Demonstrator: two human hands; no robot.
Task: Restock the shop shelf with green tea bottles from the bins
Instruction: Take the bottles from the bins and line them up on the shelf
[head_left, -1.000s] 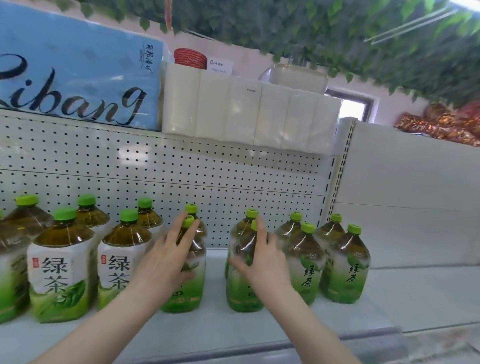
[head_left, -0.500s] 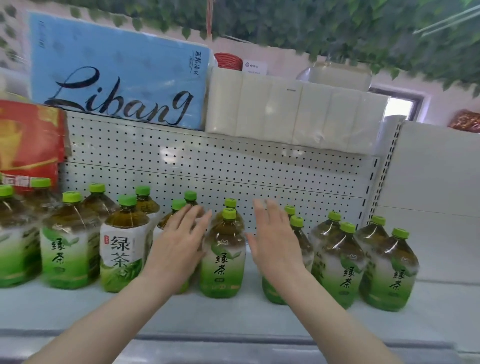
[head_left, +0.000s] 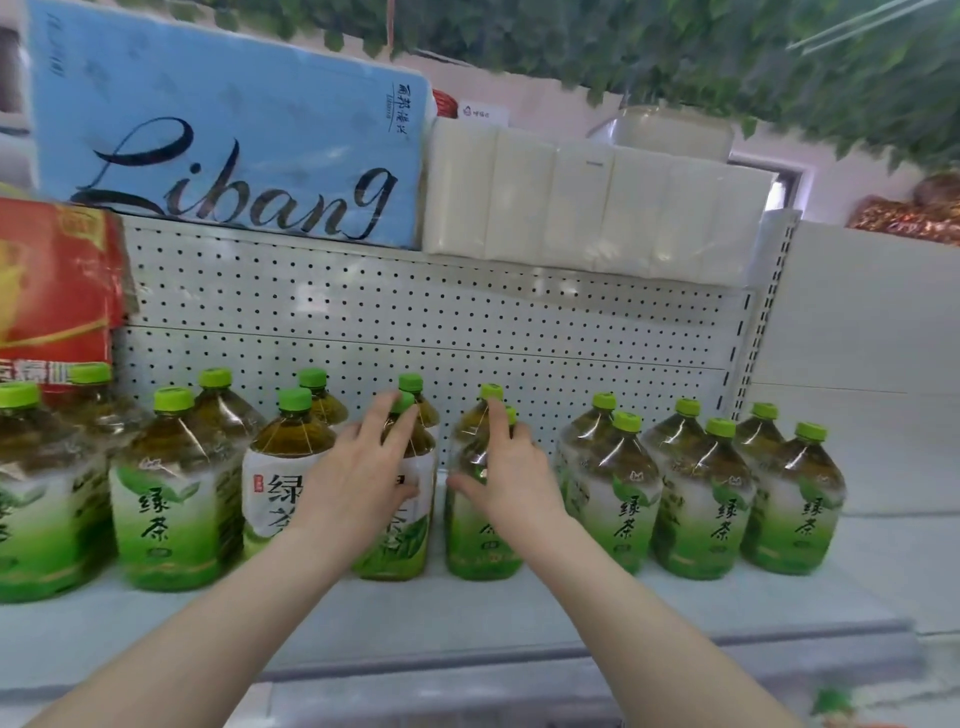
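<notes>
Green tea bottles with green caps stand two deep along the white shelf (head_left: 467, 613). My left hand (head_left: 363, 483) lies with straight fingers on the shoulder of a front bottle (head_left: 400, 545), fingertips near its cap. My right hand (head_left: 511, 478) rests on the neighbouring front bottle (head_left: 475, 540), thumb across its front and index finger reaching up to the cap. A narrow gap separates these two bottles. To the left stands a white-labelled bottle (head_left: 275, 493), and further bottles (head_left: 711, 519) stand to the right.
A perforated back panel (head_left: 467, 322) rises behind the bottles. On the shelf above sit a blue Libang pack (head_left: 234, 130), white tissue packs (head_left: 587, 208) and a red pack (head_left: 52, 280). A plain white shelf bay (head_left: 883, 457) adjoins on the right. Fake leaves (head_left: 675, 41) hang overhead.
Half a second ago both hands hovered open in front of the row. They have since moved forward onto two neighbouring front bottles. The view has also shifted slightly.
</notes>
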